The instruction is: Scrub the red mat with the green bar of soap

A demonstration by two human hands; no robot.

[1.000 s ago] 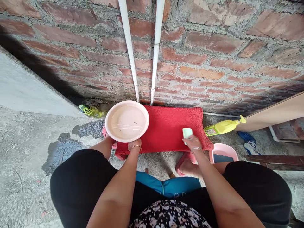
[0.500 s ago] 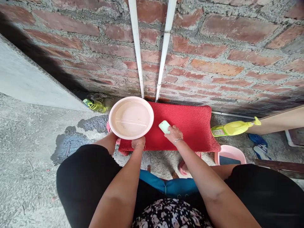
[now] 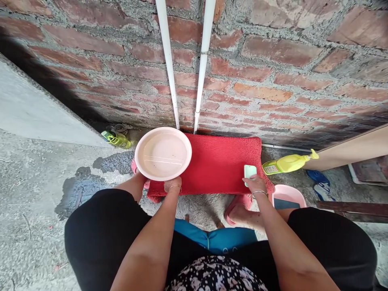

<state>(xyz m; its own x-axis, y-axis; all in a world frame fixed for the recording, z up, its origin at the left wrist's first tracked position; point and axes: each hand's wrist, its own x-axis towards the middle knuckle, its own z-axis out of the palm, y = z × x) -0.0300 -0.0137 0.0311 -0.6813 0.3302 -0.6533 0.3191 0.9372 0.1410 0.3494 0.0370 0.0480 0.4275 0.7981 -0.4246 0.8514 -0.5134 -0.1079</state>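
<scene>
My left hand [image 3: 172, 184] is closed on the near rim of a round pale pink basin [image 3: 138, 163], which holds clear water. The basin is at the left end of a low surface draped with a red cloth [image 3: 220, 157]. Over the cloth's right end, my right hand [image 3: 257, 186] grips a pale green rounded rectangular object [image 3: 250, 171], whose exact kind I cannot make out. Its near end is hidden by my fingers.
A yellow spray bottle [image 3: 289, 163] lies right of the cloth, above a small pink tub [image 3: 291, 192]. Another yellow-green bottle [image 3: 119, 140] is at the far left. A brick wall [image 3: 257, 81] with white pipes [image 3: 203, 60] rises behind. Wet patches [image 3: 72, 190] darken the concrete floor.
My right hand has moved rightward with the pale green object, from the cloth's middle to its right end. The left hand stays on the basin rim. The view has shifted slightly.
</scene>
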